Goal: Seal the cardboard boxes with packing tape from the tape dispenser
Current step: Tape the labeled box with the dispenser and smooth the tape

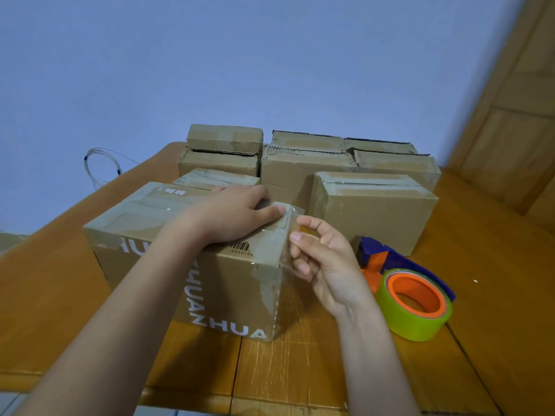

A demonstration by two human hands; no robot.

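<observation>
Head view of a tape-sealing step on a wooden tabletop point(495, 265). The nearest cardboard box point(192, 265), printed with white letters, stands at the front of the tabletop with its flaps closed. The left hand point(231, 217) lies flat on the box top, fingers straight, the thumb pressing a strip of clear packing tape point(288, 220) down near the right-hand top edge. The right hand point(318, 256) pinches the free end of that strip between thumb and forefinger, just off the box's upper right corner, where the strip turns over the edge toward the side face. The hands are near each other but not touching.

The tape dispenser point(399, 277) (blue and orange frame, roll with an orange core) rests on the tabletop just right of the right hand, held by neither hand. Whether the strip is already cut from the roll cannot be told.

Step in hand, as judged: finishing the end of the top seam. The next move calls for laying the free end down the side face and smoothing it flat while the left hand keeps the box steady.

Behind stand further cardboard boxes point(372, 205), several with taped tops, some at the back with seams that appear unsealed. A coiled wire point(102, 166) lies at the far left.
</observation>
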